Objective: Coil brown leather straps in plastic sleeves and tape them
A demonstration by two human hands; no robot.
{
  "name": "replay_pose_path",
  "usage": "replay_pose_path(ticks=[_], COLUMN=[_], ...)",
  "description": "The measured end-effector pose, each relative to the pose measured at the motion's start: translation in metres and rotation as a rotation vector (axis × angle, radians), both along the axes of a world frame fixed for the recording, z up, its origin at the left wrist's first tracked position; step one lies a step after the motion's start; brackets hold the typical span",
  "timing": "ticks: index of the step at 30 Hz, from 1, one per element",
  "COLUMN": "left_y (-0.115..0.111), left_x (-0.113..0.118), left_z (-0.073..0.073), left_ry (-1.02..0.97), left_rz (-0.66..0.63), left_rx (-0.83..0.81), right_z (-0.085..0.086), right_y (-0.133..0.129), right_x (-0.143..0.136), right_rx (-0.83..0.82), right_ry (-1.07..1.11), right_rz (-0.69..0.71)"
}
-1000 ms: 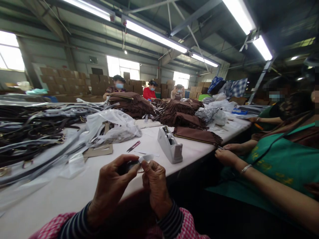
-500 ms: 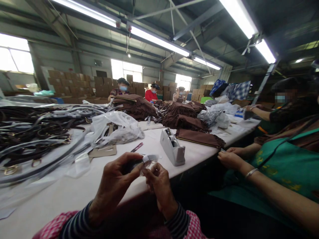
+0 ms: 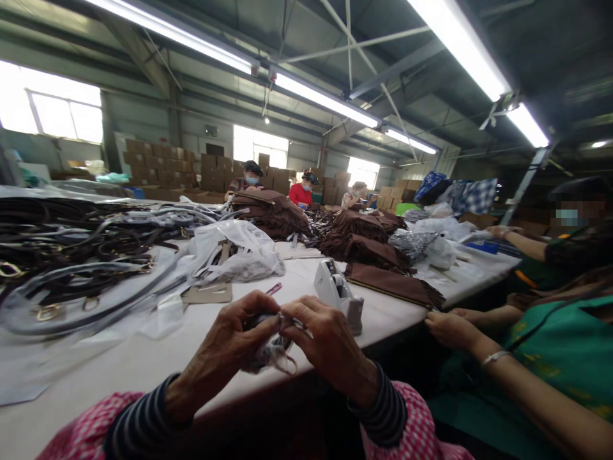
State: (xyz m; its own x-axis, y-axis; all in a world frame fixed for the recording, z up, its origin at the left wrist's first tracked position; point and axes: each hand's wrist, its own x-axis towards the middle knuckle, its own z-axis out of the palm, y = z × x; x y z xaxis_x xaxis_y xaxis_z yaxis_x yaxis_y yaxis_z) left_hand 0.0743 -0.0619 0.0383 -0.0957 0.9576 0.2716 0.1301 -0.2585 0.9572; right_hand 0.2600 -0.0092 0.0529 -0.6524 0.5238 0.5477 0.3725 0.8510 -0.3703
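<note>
Near the front edge of the table, my left hand (image 3: 227, 348) and my right hand (image 3: 328, 342) meet, fingers closed on a small bundle in clear plastic wrap (image 3: 269, 352). Something dark grey shows inside the wrap, but its kind is hidden by my fingers. A thin loop hangs from the bundle's lower side. Just behind my right hand stands a grey tape dispenser (image 3: 352, 306). A small pink-handled tool (image 3: 274, 289) lies on the table behind my left hand, partly covered.
Dark straps with gold buckles (image 3: 48, 312) spread over the left side. A white plastic bag (image 3: 244, 249) and a beige card piece (image 3: 208, 293) lie mid-table. Brown fringed pouches (image 3: 357, 233) are piled behind. At right, a co-worker's hands (image 3: 453, 326) touch a brown zipped pouch (image 3: 393, 284).
My right hand has come up and over the bundle, pressing against my left fingers. The bundle has tipped downward, and the view has shifted slightly left.
</note>
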Motion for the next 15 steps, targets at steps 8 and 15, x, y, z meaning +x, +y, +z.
replay_pose_path(ticks=[8,15], left_y=[-0.007,-0.022], left_x=[0.007,-0.021], left_z=[-0.014,-0.019], left_ry=[0.205,0.428], left_rz=[0.18,0.162], left_rx=[0.114,0.083], right_z=[-0.037,-0.062], right_y=[0.009,0.029], right_x=[-0.023,-0.037], right_rx=[0.135,0.385], right_ry=[-0.063,-0.061], right_rz=[-0.031,-0.028])
